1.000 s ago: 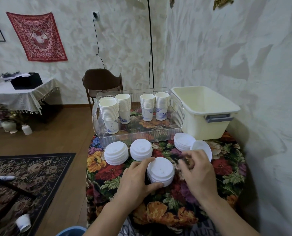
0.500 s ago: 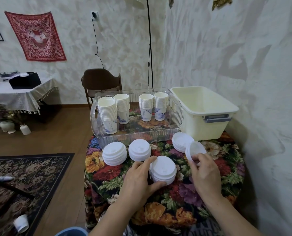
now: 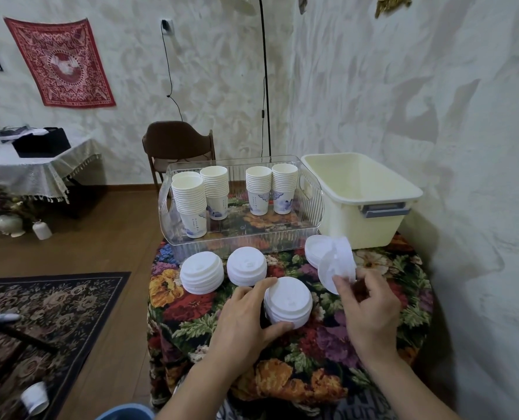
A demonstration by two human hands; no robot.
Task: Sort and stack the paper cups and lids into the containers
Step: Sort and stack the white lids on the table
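While left hand (image 3: 246, 321) cups lid stack (image 3: 287, 301) | right hand (image 3: 370, 307) pinches 1 lid (image 3: 335, 265) (tilted)

white lids (image 3: 287, 301), white cups (image 3: 256, 189) w/ blue print, cream bin (image 3: 373, 219), multicolour floral tablecloth (image 3: 373, 338), red wall hanging (image 3: 59, 62)

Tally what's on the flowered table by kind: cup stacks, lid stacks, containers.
Cup stacks: 4, all in the clear bin
Lid stacks resting on the cloth: 4
Lids lifted in the right hand: 1 small bunch
Containers: 2, clear bin and cream tub
Total: 11
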